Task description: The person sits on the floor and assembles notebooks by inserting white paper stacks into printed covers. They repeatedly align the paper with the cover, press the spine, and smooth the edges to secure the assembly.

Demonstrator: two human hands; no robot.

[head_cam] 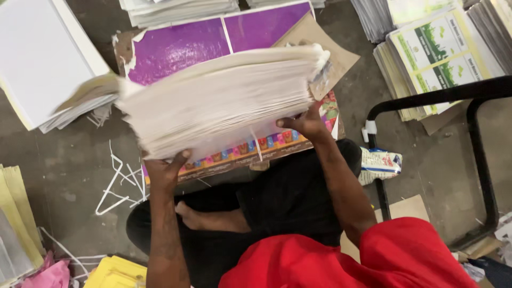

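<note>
A thick stack of white paper sheets (224, 101) is lifted above the floor, its edges blurred. My left hand (165, 170) grips the stack's near left corner from below. At the near right edge my right hand (304, 124) holds it, thumb on the side. Under the stack lies a purple printed sheet (181, 48) with a colourful border strip (266, 144), on brown cardboard (330, 53). I sit cross-legged in black trousers with a bare foot (186, 213) showing.
A white sheet pile (42, 58) lies at the far left and green-printed paper stacks (442, 53) at the far right. A black metal frame (474, 144) stands on the right. White strapping (117, 181), yellow sheets (114, 272) and a small packet (378, 164) lie on the concrete floor.
</note>
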